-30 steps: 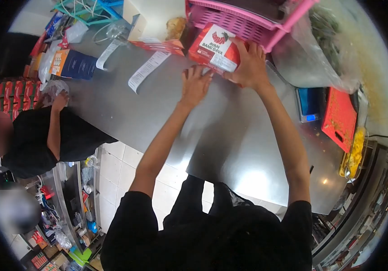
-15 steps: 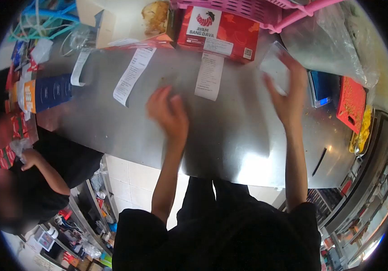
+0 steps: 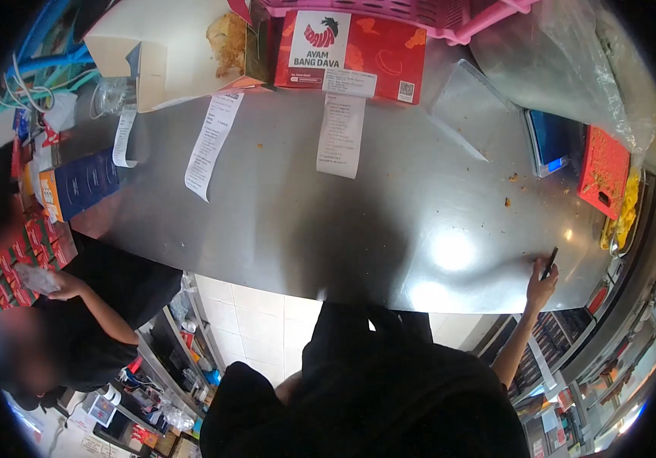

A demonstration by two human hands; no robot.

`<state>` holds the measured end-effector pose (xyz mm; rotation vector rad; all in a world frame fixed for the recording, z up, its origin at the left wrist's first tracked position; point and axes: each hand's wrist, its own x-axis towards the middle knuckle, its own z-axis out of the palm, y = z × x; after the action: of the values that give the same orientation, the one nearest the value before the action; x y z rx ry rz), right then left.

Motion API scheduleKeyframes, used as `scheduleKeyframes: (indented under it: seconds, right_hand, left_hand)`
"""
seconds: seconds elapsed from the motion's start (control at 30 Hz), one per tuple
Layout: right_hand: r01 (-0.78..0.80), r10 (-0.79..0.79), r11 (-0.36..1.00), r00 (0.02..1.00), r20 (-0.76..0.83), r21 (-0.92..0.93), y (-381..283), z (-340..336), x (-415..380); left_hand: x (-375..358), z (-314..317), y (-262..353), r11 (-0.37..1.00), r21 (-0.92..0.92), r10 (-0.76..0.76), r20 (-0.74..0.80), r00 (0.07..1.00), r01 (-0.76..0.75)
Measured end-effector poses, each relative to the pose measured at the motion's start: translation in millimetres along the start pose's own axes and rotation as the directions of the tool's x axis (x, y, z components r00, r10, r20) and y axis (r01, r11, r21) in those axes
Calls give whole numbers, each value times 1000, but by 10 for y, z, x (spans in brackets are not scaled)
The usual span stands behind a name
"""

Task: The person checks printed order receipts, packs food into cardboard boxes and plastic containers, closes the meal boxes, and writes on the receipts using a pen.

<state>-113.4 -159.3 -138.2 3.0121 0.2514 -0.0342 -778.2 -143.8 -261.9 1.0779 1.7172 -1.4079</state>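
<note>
My right hand is closed round a black pen at the right front edge of the steel table. My left hand is out of sight; only a bit of forearm shows beside the black shirt. A red box stands at the back with a long receipt hanging from it. To its left is an open box holding a fried piece of food, with another receipt in front.
A clear plastic sheet, a blue scale and a red board with crumbs lie at the right. A pink basket is at the back. Another person stands at the left, holding something clear.
My right hand has moved down from beside the clear sheet and taken hold of the pen. My left hand has drawn back from over the table and out of view.
</note>
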Motion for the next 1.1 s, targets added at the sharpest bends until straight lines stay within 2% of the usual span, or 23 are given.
scheduleKeyframes:
  seconds: [0.1,0.2,0.23,0.37,0.43,0.53,0.63,0.73,0.83,0.87,0.93,0.97,1.0,1.03,1.07,1.1]
  right_hand:
    - [6,-3,989,1000,-25,144,242,175,48]
    - [-27,23,994,999,37,106,157,80,76]
    - [14,-11,995,1000,-28,96,122,68,69]
    - [4,-4,1000,1000,-18,22,120,13,97]
    - [-17,17,1000,1000,-2,-11,79,-30,101]
    - [-26,26,1000,993,-115,-1,111,52,134]
    - [-155,181,944,981,-67,290,47,9,154]
    - [-65,102,971,983,-150,232,-359,-203,84]
    - [-56,67,930,998,-18,363,-675,-412,-6]
    - [-53,49,816,999,23,575,-860,-504,-58]
    - [-71,-17,456,996,88,887,-1311,-663,-200]
    - [-31,-90,384,993,71,923,-1485,-685,-281]
    - [4,-162,307,986,48,952,-1664,-699,-355]
    - [-4,-271,275,959,81,961,-1871,-721,-410]
    - [-14,-377,243,920,108,970,-2117,-745,-459]
    - [-81,-422,155,896,140,985,-2439,-773,-523]
  left_hand:
    - [-157,-203,303,987,-161,36,32,999,-30]
    - [-196,-374,499,972,-228,72,47,996,-59]
    - [-195,-416,536,969,-240,77,52,996,-63]
    - [-210,-570,667,966,-247,99,78,992,-77]
    - [-215,-605,688,966,-246,113,99,989,-86]
    - [-225,-626,725,967,-237,129,129,983,-95]
    - [-255,-660,767,969,-226,142,168,976,-103]
    - [-242,-773,798,978,-171,157,245,957,-117]
    - [-183,-1101,809,987,13,138,449,883,-161]
    - [-219,-1310,833,976,106,102,543,833,-189]
    - [-465,-1994,973,917,248,39,723,690,-311]
    - [-674,-2459,1073,926,121,153,748,646,-359]
    - [-1102,-3045,1214,928,-213,365,686,629,-306]
    - [-1427,-3519,1301,740,-498,671,511,537,-451]
    - [-1637,-3846,1469,609,-548,784,307,539,-573]
    - [-1765,-4043,1686,363,-569,876,-62,479,-738]
